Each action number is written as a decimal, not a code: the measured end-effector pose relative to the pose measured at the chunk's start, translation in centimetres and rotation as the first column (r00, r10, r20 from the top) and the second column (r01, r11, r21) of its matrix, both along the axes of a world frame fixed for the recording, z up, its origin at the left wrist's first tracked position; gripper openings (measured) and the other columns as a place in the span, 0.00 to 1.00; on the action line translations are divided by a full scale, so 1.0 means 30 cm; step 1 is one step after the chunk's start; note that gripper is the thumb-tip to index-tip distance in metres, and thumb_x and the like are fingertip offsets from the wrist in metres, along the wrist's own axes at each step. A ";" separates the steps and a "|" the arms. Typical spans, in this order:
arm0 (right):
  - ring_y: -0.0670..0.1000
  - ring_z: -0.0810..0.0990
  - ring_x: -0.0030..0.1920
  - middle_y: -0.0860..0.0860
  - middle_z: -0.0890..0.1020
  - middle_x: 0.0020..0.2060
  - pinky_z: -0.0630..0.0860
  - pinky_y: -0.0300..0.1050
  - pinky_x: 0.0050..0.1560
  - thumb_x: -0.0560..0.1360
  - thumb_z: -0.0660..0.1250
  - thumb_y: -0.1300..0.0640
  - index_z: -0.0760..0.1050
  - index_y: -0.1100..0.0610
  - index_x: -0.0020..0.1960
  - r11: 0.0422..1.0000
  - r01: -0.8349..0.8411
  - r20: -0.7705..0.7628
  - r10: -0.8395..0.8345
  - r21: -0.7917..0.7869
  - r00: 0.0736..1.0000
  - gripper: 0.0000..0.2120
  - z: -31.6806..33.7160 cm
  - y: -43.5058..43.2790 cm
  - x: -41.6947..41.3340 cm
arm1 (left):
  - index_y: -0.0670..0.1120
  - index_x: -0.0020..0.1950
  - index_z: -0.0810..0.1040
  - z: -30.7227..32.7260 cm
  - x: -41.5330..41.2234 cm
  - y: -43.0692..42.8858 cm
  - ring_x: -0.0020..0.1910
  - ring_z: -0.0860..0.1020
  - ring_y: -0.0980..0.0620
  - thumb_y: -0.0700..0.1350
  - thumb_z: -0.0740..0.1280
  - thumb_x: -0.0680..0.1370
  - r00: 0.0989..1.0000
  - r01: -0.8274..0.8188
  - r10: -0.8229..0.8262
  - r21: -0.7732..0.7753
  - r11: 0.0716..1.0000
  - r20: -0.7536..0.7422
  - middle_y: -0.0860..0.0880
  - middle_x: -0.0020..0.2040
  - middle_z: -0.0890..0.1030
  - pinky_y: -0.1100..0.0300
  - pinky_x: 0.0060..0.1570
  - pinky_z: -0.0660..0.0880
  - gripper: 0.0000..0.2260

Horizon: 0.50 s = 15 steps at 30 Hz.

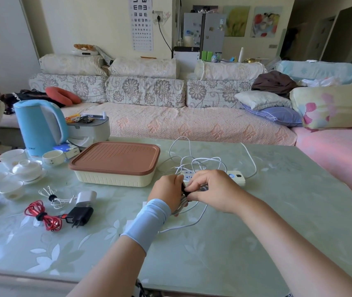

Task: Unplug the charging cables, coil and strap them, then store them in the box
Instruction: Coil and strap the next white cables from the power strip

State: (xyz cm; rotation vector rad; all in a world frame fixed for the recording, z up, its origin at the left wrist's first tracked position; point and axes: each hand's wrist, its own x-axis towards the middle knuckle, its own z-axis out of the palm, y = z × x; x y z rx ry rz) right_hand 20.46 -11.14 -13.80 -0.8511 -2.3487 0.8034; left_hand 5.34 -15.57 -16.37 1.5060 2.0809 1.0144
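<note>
The left hand [166, 189] is gripping the coiled white charging cable [182, 205] just in front of the white power strip [236, 177], and the right hand [211, 189] is pinching a black strap [185, 190] around the coil. The cream plastic box with the brown ribbed lid [115, 161] is sitting left of both hands, nearer the left one, lid on, contents hidden. A strapped red cable [42, 217] and a strapped thin white cable [52, 198] are lying on the pale green desk [213, 254].
</note>
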 end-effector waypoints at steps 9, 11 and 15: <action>0.39 0.77 0.33 0.43 0.82 0.38 0.78 0.41 0.37 0.65 0.79 0.48 0.80 0.47 0.45 0.995 0.098 0.215 -0.093 -0.015 0.972 0.12 0.018 0.013 0.054 | 0.46 0.39 0.76 0.010 -0.010 -0.018 0.39 0.73 0.44 0.53 0.59 0.80 0.991 0.123 -0.118 0.081 0.989 -0.057 0.47 0.36 0.78 0.55 0.42 0.70 0.15; 0.39 0.76 0.30 0.41 0.81 0.34 0.76 0.37 0.33 0.67 0.79 0.51 0.81 0.49 0.45 0.996 0.082 0.211 -0.073 -0.034 0.975 0.10 0.028 0.015 0.075 | 0.47 0.41 0.78 0.013 -0.019 -0.022 0.38 0.74 0.47 0.59 0.61 0.75 0.976 0.216 -0.219 0.076 0.973 0.023 0.49 0.35 0.79 0.55 0.44 0.73 0.17; 0.44 0.79 0.30 0.43 0.83 0.32 0.77 0.44 0.32 0.66 0.79 0.56 0.79 0.50 0.42 0.989 0.095 0.109 -0.083 -0.110 0.991 0.09 0.034 0.019 0.093 | 0.54 0.43 0.84 0.025 -0.037 -0.038 0.34 0.75 0.58 0.46 0.71 0.75 0.918 0.325 -0.354 0.173 0.930 0.180 0.54 0.36 0.83 0.59 0.43 0.75 0.04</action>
